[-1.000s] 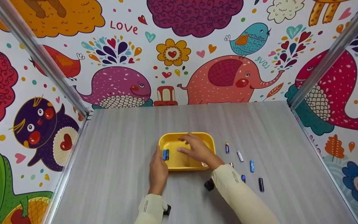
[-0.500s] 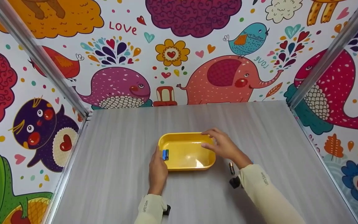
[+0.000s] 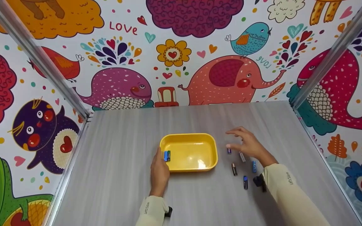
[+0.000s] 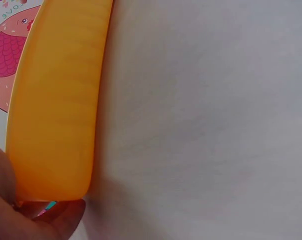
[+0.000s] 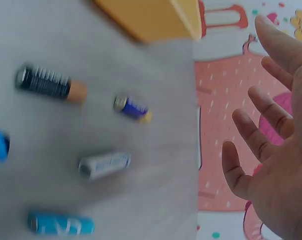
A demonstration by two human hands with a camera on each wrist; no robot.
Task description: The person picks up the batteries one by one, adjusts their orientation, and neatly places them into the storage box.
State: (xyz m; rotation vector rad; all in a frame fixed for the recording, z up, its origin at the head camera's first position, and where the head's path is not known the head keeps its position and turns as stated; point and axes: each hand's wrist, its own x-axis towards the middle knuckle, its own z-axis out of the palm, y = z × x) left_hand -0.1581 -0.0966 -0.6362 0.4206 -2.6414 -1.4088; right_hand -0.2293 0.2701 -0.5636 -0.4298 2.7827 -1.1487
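My left hand (image 3: 160, 169) rests along the left end wall of a yellow plastic box (image 3: 196, 150), its fingers fairly straight. In the left wrist view its fingertips touch the end of the box (image 4: 56, 110). Two small batteries, one blue (image 3: 166, 156) and one dark green (image 3: 169, 156), lie side by side at the box's left end. Right of the box, my right hand (image 3: 251, 146) hovers with fingers spread and nothing in them. Close to its thumb lie a purple-and-yellow battery (image 5: 132, 107) and a silver battery (image 5: 105, 165).
More batteries lie on the grey table (image 3: 118, 150): a light-blue one (image 3: 254, 166), a black-and-copper one (image 3: 234, 169) and a black one with a blue end (image 3: 245, 182). Walls with cartoon animals and metal corner posts (image 3: 317, 56) stand around the table.
My right hand has moved right, from over the box to above the loose batteries. The left hand and the box have stayed in place.
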